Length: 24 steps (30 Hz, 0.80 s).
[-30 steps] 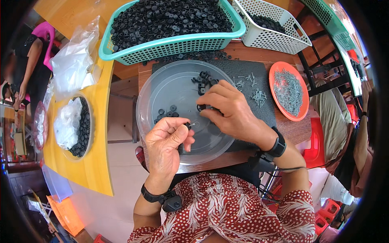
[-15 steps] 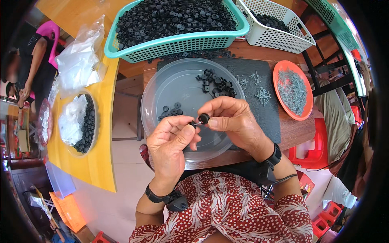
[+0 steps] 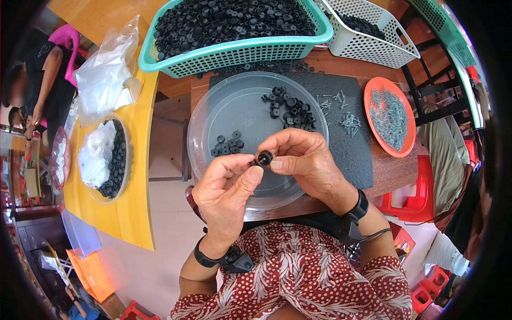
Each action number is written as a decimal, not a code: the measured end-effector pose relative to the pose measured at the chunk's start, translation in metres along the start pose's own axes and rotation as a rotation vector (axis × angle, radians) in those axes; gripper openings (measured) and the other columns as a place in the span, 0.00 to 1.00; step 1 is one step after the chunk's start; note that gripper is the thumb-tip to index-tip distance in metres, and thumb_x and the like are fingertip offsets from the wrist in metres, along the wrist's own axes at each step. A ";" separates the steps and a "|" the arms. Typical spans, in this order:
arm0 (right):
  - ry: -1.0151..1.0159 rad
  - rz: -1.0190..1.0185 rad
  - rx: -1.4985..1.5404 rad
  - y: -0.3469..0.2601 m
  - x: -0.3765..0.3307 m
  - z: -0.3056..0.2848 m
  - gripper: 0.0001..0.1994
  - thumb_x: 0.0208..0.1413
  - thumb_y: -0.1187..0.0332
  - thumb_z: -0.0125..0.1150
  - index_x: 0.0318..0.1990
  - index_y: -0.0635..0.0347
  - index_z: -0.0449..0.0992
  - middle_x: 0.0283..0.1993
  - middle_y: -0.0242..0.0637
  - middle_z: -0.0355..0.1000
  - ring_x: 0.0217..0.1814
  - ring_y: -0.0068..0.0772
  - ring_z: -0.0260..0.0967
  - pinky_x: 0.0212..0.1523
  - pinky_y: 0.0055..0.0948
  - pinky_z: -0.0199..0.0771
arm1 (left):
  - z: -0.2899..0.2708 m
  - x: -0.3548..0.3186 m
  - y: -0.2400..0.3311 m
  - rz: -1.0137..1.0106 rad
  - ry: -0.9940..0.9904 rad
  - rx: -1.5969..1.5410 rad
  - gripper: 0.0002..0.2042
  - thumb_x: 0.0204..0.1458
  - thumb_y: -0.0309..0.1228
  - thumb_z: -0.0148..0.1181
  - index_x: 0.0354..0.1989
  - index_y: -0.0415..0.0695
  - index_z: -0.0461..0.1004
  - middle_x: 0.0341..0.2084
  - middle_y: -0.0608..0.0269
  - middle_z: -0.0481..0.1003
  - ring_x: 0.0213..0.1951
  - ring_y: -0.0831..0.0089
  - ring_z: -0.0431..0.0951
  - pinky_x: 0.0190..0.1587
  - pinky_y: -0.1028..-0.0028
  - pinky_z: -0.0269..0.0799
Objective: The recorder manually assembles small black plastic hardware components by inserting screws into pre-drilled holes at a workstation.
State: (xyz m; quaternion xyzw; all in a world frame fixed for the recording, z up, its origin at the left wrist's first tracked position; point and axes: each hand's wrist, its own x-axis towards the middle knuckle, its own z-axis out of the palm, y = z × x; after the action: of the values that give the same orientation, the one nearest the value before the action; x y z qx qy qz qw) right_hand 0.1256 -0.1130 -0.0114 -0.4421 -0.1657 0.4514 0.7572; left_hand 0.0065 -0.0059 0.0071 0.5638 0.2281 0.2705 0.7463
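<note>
My right hand (image 3: 306,160) pinches a round black plastic cap (image 3: 265,157) between thumb and forefinger. Against it, the thumb and fingertips of my left hand (image 3: 224,194) grip a small black disc (image 3: 254,163), mostly hidden by the fingers. The two pieces meet over the near part of a clear round tub (image 3: 226,109). Inside the tub lie a small group of black discs (image 3: 228,145) on the left and a heap of black caps (image 3: 292,111) on the right. Loose metal screws (image 3: 350,124) rest on a dark mat (image 3: 354,162) to the right.
An orange plate (image 3: 409,143) of screws sits at the right. Behind the tub stand a teal basket (image 3: 240,52) full of black parts and a white basket (image 3: 373,52). On the yellow table (image 3: 140,186) are plastic bags (image 3: 104,80) and another tub. A person (image 3: 45,74) is far left.
The cap and the disc have come together; the screw shaft that showed between them is now out of sight. Both hands stay at nearly the same place.
</note>
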 end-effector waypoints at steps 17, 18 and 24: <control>0.001 -0.073 -0.119 0.003 -0.001 0.002 0.13 0.46 0.83 0.60 0.41 0.65 0.75 0.36 0.32 0.74 0.38 0.19 0.69 0.42 0.19 0.72 | -0.001 -0.001 -0.003 0.073 0.021 0.125 0.09 0.46 0.21 0.63 0.36 0.34 0.72 0.23 0.63 0.74 0.23 0.82 0.71 0.23 0.86 0.65; -0.002 -0.087 -0.133 0.004 -0.001 0.002 0.12 0.46 0.82 0.60 0.41 0.65 0.75 0.36 0.32 0.74 0.38 0.19 0.69 0.42 0.19 0.72 | -0.001 -0.001 -0.003 0.081 0.018 0.141 0.09 0.46 0.20 0.63 0.36 0.34 0.72 0.23 0.64 0.73 0.23 0.82 0.71 0.24 0.86 0.65; 0.010 -0.102 -0.171 0.006 -0.002 0.003 0.12 0.46 0.82 0.60 0.41 0.65 0.75 0.37 0.32 0.74 0.39 0.19 0.69 0.42 0.19 0.72 | -0.004 -0.002 -0.005 0.066 -0.010 0.145 0.08 0.47 0.20 0.62 0.36 0.35 0.72 0.28 0.65 0.75 0.29 0.85 0.72 0.33 0.85 0.69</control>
State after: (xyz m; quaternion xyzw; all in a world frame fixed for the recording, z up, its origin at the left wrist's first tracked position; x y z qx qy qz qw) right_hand 0.1193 -0.1117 -0.0144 -0.4981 -0.2221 0.3945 0.7395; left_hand 0.0030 -0.0052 0.0008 0.6247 0.2247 0.2749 0.6955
